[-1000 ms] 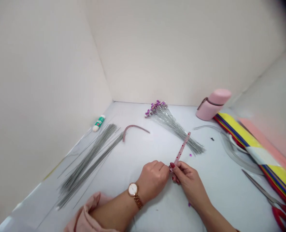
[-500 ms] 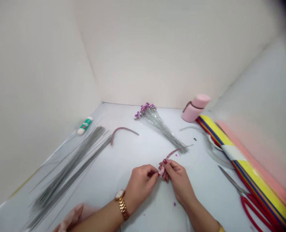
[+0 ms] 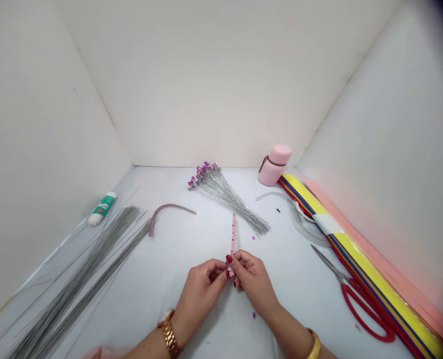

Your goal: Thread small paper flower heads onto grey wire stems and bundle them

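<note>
Between my two hands stands a narrow pale pink strip (image 3: 233,234) with red dots, its free end pointing away from me. My right hand (image 3: 252,281) pinches it near its lower end between thumb and fingers. My left hand (image 3: 206,286) is closed on the same lower end, fingertips nearly touching those of the right. How the end is folded there is hidden by the fingers. A similar curved pink strip (image 3: 161,212) with a thin tail lies on the table to the left. Beyond the hands rests a bundle of silvery stems (image 3: 231,194) with purple tips.
Grey wires (image 3: 90,264) and a glue stick (image 3: 102,208) lie left. At the right are a pink bottle (image 3: 274,167), clear tubing (image 3: 300,224), red-handled scissors (image 3: 359,304), coloured sheets (image 3: 371,264) and peach sheets (image 3: 386,264). Purple bits (image 3: 254,315) lie near my right hand.
The strip has turned from slanting right to pointing nearly straight away from me, its dotted face now showing. Both hands stay closed on its lower end. The camera view has shifted.
</note>
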Available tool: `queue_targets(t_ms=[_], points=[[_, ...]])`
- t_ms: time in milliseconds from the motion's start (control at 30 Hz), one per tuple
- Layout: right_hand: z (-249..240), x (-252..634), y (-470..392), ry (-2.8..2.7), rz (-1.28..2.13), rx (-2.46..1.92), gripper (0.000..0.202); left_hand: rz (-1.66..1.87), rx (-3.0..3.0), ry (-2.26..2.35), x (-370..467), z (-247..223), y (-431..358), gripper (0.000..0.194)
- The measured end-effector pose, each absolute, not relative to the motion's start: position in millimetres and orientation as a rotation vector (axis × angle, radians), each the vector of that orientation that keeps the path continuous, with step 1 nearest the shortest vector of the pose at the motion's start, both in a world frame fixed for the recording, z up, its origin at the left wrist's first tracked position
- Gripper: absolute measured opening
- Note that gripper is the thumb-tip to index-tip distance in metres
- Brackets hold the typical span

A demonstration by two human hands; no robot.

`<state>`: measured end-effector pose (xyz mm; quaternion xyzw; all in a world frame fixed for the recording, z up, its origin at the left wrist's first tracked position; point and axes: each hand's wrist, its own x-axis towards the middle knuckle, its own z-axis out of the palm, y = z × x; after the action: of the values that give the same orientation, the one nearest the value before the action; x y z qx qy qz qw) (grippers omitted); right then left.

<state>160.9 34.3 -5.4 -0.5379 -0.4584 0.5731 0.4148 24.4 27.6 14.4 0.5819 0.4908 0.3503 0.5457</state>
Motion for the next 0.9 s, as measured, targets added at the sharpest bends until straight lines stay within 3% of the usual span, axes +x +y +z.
queue_targets(t_ms=[433,900], points=[[-9,160,34,-1.124,1.351,-1.330,0.030,0.820,1.294,1.137,24,13,27,0.015],[-9,160,34,-1.125,1.480,-1.275,0.032,0.877,1.204,1.129,24,14,32,0.013]])
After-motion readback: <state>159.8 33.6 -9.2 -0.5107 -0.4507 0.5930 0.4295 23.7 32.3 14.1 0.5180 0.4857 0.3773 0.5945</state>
